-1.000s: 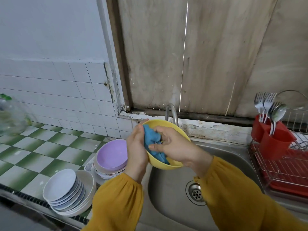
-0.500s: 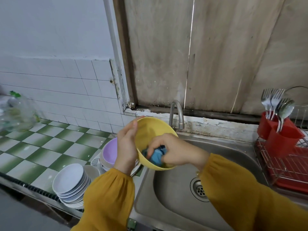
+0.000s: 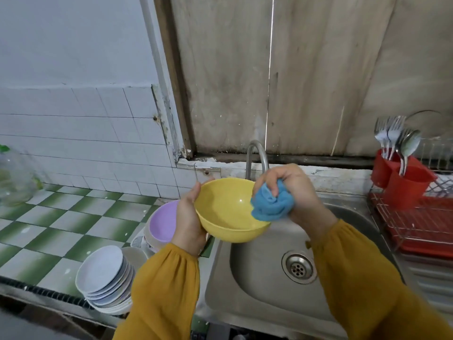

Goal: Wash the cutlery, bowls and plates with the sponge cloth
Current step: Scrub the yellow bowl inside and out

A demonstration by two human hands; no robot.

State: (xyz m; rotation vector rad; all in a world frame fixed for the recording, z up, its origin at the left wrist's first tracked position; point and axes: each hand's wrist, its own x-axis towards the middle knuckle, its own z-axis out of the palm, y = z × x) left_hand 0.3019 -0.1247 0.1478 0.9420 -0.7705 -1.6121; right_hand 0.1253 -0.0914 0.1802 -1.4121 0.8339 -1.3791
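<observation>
My left hand (image 3: 190, 217) grips the yellow bowl (image 3: 225, 212) at its nine-o'clock rim above the sink (image 3: 257, 303), and my right hand (image 3: 294, 190), fingers (image 3: 274, 182) curled tight round the bunched sponge cloth (image 3: 269, 204), sits at three o'clock, nearest its hollow.

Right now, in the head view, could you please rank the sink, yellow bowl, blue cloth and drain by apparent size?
sink
yellow bowl
blue cloth
drain
The bunched cloth, nearer the camera, only narrowly beats the drain.
</observation>
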